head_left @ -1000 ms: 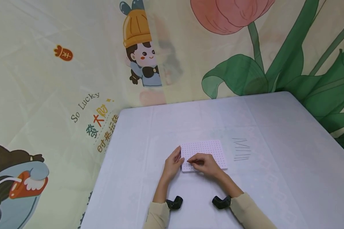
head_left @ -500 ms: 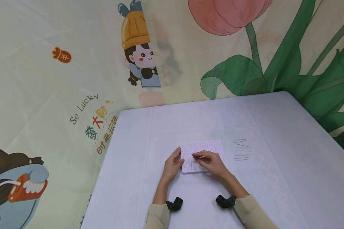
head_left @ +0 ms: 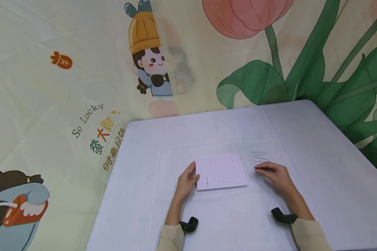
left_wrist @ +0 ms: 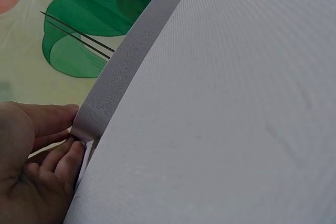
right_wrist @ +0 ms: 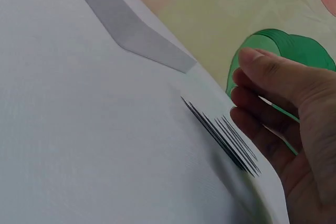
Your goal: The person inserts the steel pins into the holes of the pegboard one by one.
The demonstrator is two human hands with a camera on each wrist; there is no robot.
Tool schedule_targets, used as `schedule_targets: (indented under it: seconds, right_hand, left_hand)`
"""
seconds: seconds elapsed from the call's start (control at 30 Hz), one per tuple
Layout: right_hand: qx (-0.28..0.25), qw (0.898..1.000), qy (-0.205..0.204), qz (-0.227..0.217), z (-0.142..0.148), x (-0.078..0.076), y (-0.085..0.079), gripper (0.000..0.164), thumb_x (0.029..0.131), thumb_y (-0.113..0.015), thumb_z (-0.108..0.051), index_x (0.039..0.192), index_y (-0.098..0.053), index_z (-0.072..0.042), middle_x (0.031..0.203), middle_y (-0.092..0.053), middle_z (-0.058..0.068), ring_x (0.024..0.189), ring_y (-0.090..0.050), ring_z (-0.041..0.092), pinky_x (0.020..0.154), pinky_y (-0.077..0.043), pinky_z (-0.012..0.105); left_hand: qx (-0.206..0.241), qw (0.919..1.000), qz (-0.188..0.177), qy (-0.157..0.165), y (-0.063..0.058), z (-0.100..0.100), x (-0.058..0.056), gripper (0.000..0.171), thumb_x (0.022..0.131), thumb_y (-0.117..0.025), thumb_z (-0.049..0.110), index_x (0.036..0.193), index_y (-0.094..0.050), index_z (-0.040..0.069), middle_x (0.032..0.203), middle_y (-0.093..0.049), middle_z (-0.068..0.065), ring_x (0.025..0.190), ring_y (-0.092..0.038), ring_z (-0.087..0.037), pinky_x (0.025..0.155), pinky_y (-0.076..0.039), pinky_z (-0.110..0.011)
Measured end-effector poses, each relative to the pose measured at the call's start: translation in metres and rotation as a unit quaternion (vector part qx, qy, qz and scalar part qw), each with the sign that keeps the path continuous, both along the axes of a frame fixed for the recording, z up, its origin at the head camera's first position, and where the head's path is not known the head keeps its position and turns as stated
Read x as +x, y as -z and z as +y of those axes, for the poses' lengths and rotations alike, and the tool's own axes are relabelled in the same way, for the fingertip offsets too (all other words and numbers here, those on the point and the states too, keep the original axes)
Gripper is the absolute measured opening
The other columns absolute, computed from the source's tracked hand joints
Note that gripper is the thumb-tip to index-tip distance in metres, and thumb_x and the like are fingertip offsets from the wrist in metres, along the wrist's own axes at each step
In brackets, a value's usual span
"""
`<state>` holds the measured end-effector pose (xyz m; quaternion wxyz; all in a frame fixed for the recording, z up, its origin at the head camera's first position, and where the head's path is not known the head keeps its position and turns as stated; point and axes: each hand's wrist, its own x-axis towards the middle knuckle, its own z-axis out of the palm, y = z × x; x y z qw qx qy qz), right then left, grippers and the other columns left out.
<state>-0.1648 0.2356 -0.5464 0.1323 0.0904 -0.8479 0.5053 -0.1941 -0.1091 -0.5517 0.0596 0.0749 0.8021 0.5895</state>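
Note:
A pale board with a grid of small holes (head_left: 221,167) lies flat on the table. My left hand (head_left: 186,181) holds its left edge, thumb and fingers against the side in the left wrist view. Two thin dark needles (left_wrist: 79,35) stand up from the board, near its front left corner in the head view. To the right of the board, several more thin needles (head_left: 258,152) lie in a rough column. Over their lower end is my right hand (head_left: 276,177), its fingers loosely bent. In the right wrist view those fingers hold nothing and are apart from the needles (right_wrist: 218,137).
The white-covered table (head_left: 163,153) has its far edge close to a printed cloth backdrop (head_left: 188,52). Black wrist devices (head_left: 189,225) sit on both forearms.
My right hand has left the board and moved right to the row of needles, uncovering the upright needles at the front left. My left hand stays at the board's edge.

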Motion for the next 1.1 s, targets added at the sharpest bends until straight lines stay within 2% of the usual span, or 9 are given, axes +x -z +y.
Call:
schedule_targets:
  seconds: [0.23, 0.57, 0.83, 1.1]
  right_hand:
    - [0.014, 1.0, 0.004, -0.001, 0.02, 0.003, 0.008, 0.01, 0.076, -0.07, -0.01, 0.086, -0.07, -0.012, 0.086, -0.068, 0.004, 0.081, -0.059, -0.002, 0.069, -0.046, 0.005]
    - [0.059, 0.998, 0.01, -0.015, 0.021, 0.006, 0.013, 0.013, 0.076, -0.07, -0.012, 0.086, -0.069, -0.019, 0.088, -0.067, -0.003, 0.081, -0.058, -0.004, 0.07, -0.045, 0.005]
    - [0.072, 0.997, 0.005, -0.014, 0.022, 0.007, 0.014, 0.014, 0.074, -0.072, -0.015, 0.086, -0.07, -0.021, 0.088, -0.067, -0.006, 0.081, -0.057, -0.002, 0.07, -0.045, 0.005]
    - [0.08, 0.997, 0.002, -0.009, 0.021, 0.008, 0.014, 0.016, 0.07, -0.075, -0.014, 0.083, -0.07, -0.022, 0.087, -0.066, -0.006, 0.084, -0.055, -0.003, 0.075, -0.04, 0.004]
  left_hand:
    - [0.002, 1.0, 0.001, -0.001, 0.001, 0.0, -0.001, 0.057, 0.086, -0.057, 0.006, 0.138, -0.032, 0.008, 0.145, -0.028, -0.005, 0.13, -0.03, -0.012, 0.103, -0.031, -0.017]
    - [-0.001, 1.0, 0.003, -0.002, 0.002, 0.001, -0.001, 0.057, 0.086, -0.057, 0.006, 0.138, -0.033, 0.008, 0.145, -0.029, -0.004, 0.13, -0.031, -0.012, 0.103, -0.032, -0.017]
    - [0.0, 1.0, 0.004, -0.001, 0.002, 0.0, -0.001, 0.057, 0.086, -0.057, 0.005, 0.138, -0.033, 0.007, 0.145, -0.029, -0.005, 0.129, -0.031, -0.011, 0.103, -0.031, -0.016]
    - [0.0, 1.0, 0.005, -0.003, 0.001, 0.001, -0.001, 0.057, 0.086, -0.057, 0.007, 0.137, -0.033, 0.008, 0.145, -0.029, -0.004, 0.13, -0.03, -0.012, 0.103, -0.031, -0.016]
